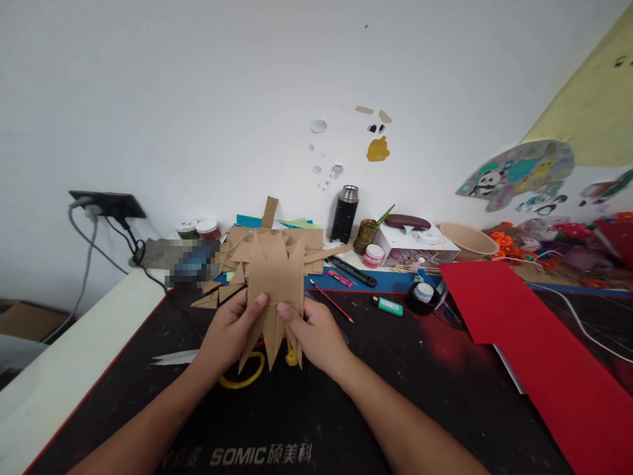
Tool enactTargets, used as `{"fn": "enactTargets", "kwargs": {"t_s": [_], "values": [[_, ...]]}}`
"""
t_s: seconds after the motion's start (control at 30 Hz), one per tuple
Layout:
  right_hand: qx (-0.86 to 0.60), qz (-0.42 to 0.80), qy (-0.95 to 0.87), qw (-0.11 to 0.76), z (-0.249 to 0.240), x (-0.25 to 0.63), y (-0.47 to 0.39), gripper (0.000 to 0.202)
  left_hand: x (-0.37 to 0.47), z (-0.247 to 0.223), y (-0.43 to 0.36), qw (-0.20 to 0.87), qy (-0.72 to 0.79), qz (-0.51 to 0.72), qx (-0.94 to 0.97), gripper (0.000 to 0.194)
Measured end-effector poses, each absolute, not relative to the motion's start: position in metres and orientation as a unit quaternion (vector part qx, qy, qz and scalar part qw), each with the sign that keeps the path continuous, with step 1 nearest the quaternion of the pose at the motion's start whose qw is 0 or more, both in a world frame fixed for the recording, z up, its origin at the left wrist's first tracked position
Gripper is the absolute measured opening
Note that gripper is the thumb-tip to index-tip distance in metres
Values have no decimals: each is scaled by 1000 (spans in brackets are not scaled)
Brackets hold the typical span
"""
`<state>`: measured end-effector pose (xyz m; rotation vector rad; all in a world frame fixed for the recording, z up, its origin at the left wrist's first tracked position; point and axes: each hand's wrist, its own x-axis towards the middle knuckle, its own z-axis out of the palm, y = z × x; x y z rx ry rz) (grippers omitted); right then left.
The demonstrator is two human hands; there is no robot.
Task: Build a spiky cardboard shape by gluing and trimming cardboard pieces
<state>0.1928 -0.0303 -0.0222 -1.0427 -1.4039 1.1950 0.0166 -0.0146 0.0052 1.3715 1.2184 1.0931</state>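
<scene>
A brown cardboard piece (pixel 275 277) with pointed, cut ends at top and bottom is held up in front of me. My left hand (pixel 236 324) grips its left edge, thumb on the front face. On the opposite edge my right hand (pixel 316 330) holds it the same way, and the fingers of both hands are partly hidden behind the card. Beneath it lie scissors with yellow handles (pixel 247 376), their blades pointing left and partly covered by my left forearm. Cardboard scraps (pixel 312 244) are piled behind the held piece.
On the black mat (pixel 395 389) lie a red pencil (pixel 332 301), a green lighter (pixel 388 306) and a utility knife (pixel 352 270). A black flask (pixel 345 216) stands by the wall. Red sheets (pixel 534 349) cover the right side. Cables hang from a power socket (pixel 106 203) at left.
</scene>
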Motion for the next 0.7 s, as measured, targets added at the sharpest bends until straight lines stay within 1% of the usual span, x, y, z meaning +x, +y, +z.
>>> {"fn": "enactTargets", "kwargs": {"t_s": [0.3, 0.53, 0.6, 0.67, 0.7], "values": [[-434, 507, -566, 484, -23, 192, -30, 47, 14, 2, -12, 458, 500, 445, 586, 65], [-389, 593, -506, 491, -16, 190, -30, 54, 14, -2, -14, 501, 514, 427, 551, 70], [-384, 599, -498, 495, -16, 189, -30, 57, 7, -2, -10, 450, 548, 398, 582, 72], [-389, 593, -500, 497, -17, 189, -31, 60, -7, 1, 1, 299, 589, 334, 672, 73], [-398, 586, -503, 495, -18, 190, -31, 61, -17, 3, 9, 259, 598, 326, 685, 72]]}}
